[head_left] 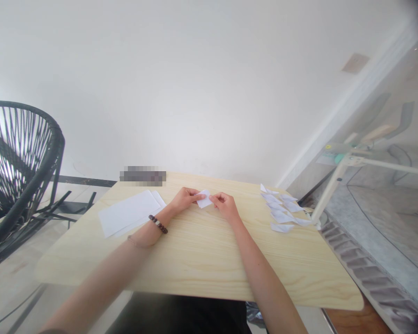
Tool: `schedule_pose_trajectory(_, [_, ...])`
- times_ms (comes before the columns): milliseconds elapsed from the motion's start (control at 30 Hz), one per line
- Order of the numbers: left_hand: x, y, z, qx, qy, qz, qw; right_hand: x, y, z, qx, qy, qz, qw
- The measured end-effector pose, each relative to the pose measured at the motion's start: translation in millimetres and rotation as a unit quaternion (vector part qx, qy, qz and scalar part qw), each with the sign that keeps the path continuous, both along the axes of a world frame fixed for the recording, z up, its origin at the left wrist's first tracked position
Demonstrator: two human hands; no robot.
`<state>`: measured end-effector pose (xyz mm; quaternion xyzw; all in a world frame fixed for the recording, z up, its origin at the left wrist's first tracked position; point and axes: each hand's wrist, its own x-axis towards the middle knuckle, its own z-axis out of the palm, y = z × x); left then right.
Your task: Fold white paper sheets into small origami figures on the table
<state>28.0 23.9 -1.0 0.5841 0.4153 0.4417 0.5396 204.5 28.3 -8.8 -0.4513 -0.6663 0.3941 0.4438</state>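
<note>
A small folded piece of white paper [204, 199] is held up between my two hands, a little above the middle of the table. My left hand [186, 199], with a dark bead bracelet at the wrist, pinches its left edge between thumb and fingers. On the opposite side, the thumb and fingertips of my right hand [223, 204] close on the paper's right edge. Left of my left hand lie flat white paper sheets [130, 213], slightly fanned. Several folded white paper pieces [282, 216] with pointed ends lie in rows to the right of my right hand.
The pale wooden table [202, 260] backs onto a white wall [195, 93]. A blurred-out dark object [142, 176] sits at its far left corner. A black corded chair [52, 134] stands to the left, and a white metal frame [330, 190] rises beside the right edge.
</note>
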Motion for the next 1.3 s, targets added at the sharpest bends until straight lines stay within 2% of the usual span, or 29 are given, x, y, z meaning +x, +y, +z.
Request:
schedule_pose_trajectory(333, [2.3, -2.5, 3.6, -0.018, -0.019, -0.010, 1.000, 0.3, 0.3, 0.1, -0.001, 0.002, -0.007, 1.000])
schedule_pose_trajectory(767, [1.3, 0.7, -1.6, -0.013, -0.026, -0.010, 1.000, -4.0, 0.0, -1.6, 0.020, -0.004, -0.012, 1.000])
schedule_pose_trajectory(967, [2.0, 0.2, -1.1, -0.020, -0.057, -0.004, 0.998, -4.0, 0.8, -3.1, 0.028, -0.008, -0.013, 0.999])
schedule_pose_trajectory(1300, [1.1, -0.7, -0.1, -0.025, -0.033, -0.028, 0.999, -4.4, 1.3, -3.9, 0.021, -0.008, -0.020, 1.000])
